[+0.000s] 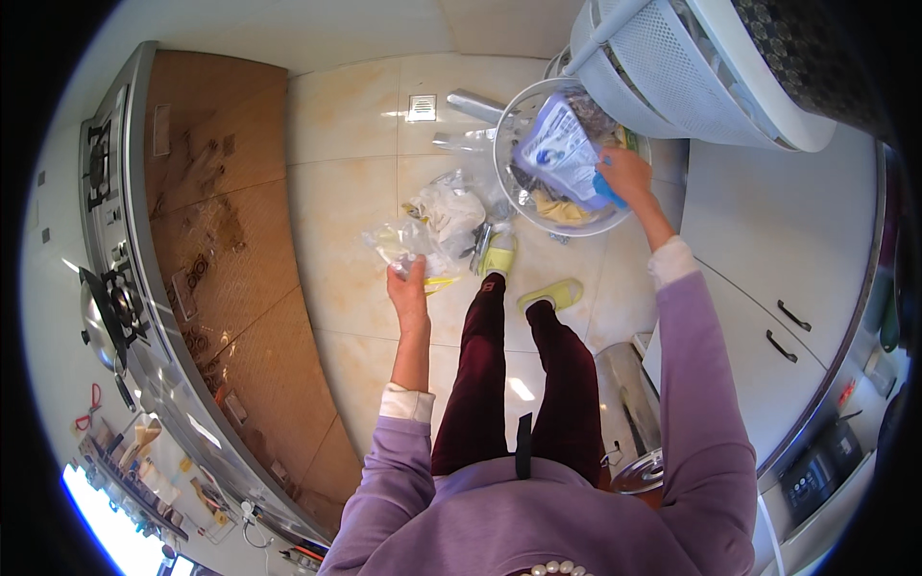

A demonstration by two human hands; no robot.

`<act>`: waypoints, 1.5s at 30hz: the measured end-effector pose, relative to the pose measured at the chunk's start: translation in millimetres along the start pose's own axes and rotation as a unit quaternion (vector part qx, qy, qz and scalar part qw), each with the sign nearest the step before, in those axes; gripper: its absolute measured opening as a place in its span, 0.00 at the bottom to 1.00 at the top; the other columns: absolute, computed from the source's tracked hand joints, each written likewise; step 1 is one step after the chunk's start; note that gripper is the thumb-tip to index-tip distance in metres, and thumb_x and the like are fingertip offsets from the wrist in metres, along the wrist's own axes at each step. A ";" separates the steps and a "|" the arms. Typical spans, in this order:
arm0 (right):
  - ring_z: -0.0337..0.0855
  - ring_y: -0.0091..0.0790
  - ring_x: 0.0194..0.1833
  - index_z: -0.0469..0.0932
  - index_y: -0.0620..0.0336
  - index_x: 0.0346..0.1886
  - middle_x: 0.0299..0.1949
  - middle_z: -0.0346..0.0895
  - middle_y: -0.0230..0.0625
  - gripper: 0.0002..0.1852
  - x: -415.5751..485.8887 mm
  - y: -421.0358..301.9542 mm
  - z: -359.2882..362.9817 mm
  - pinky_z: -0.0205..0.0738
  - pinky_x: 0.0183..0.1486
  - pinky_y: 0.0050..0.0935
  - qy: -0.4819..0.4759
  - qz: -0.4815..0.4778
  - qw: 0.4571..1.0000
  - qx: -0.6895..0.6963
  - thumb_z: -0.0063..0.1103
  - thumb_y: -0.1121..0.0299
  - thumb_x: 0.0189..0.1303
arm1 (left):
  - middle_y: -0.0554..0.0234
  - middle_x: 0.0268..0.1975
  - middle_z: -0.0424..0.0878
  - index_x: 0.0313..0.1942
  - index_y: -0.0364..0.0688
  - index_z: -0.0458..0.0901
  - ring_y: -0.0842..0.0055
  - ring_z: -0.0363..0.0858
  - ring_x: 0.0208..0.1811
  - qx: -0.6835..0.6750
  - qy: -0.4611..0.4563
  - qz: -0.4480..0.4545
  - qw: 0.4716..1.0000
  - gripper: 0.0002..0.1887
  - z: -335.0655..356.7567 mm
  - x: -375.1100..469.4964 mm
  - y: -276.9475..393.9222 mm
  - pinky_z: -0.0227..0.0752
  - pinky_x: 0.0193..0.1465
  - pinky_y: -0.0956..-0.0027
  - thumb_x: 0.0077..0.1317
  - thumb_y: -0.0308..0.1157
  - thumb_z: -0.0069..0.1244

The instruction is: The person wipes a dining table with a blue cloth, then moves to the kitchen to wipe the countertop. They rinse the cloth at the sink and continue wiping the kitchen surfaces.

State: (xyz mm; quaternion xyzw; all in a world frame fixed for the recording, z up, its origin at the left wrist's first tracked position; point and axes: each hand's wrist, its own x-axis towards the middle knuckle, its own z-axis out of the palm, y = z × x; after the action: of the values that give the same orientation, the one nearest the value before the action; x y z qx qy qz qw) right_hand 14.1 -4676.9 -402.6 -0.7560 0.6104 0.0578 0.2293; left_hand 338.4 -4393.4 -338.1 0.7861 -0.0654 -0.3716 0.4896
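Observation:
My left hand (408,291) grips a crumpled clear plastic bag (392,241) above the tiled floor. Just beyond it lies a heap of white plastic bags (450,209), with yellow strips showing among them. Over the right side of a round white bin (502,180), my right hand (627,175) is closed on a blue piece of material (607,191). Directly beside those fingers is a purple and white printed plastic package (558,147); whether they also hold it, I cannot tell. Under the package the bin contains mixed refuse, including a yellowish crumpled piece (558,209).
A white perforated rack (670,72) overhangs the bin. Clear plastic packaging (475,104) lies left of the bin near a floor drain (422,108). My feet, in yellow-green slippers (555,295), stand close by. Brown-covered cabinets (230,194) line the left; white cabinets (763,252) line the right.

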 end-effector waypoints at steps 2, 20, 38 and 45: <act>0.86 0.40 0.38 0.83 0.52 0.36 0.33 0.85 0.39 0.11 -15.1 -15.0 -30.0 0.78 0.40 0.38 -0.010 0.030 0.997 0.067 0.67 0.58 0.55 | 0.58 0.46 0.81 0.51 0.31 0.76 0.75 0.77 0.45 0.011 -0.004 0.011 1.000 0.18 6.4 -3.5 7.4 0.72 0.51 0.70 0.65 0.30 0.59; 0.85 0.48 0.38 0.84 0.45 0.39 0.33 0.84 0.41 0.10 -167.6 -133.0 80.5 0.76 0.41 0.42 -0.203 -0.031 0.925 0.319 0.62 0.55 0.59 | 0.51 0.50 0.78 0.53 0.29 0.73 0.68 0.76 0.51 0.113 0.055 0.070 0.990 0.19 -3.1 15.5 5.2 0.68 0.59 0.66 0.65 0.27 0.55; 0.85 0.48 0.42 0.78 0.52 0.51 0.42 0.80 0.44 0.19 -4.6 -59.3 92.6 0.79 0.42 0.40 0.032 -0.003 0.997 0.070 0.64 0.63 0.55 | 0.56 0.46 0.81 0.50 0.31 0.77 0.73 0.76 0.47 0.101 -0.020 0.019 0.994 0.16 10.0 16.7 -20.2 0.70 0.54 0.70 0.65 0.29 0.56; 0.81 0.31 0.40 0.82 0.60 0.39 0.35 0.79 0.28 0.12 -19.6 -5.1 56.6 0.75 0.44 0.29 -0.089 0.213 0.711 0.664 0.61 0.62 0.58 | 0.59 0.44 0.81 0.48 0.32 0.78 0.76 0.75 0.46 0.058 -0.045 -0.002 0.997 0.14 21.2 17.1 -7.5 0.70 0.52 0.71 0.66 0.30 0.56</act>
State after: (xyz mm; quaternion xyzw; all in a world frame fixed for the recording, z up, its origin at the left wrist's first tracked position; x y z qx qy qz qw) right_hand 24.9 -4634.9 -444.3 -0.2505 0.6133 -0.2483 0.7067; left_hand 334.9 -4412.9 -358.3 0.7955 -0.1072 -0.4036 0.4391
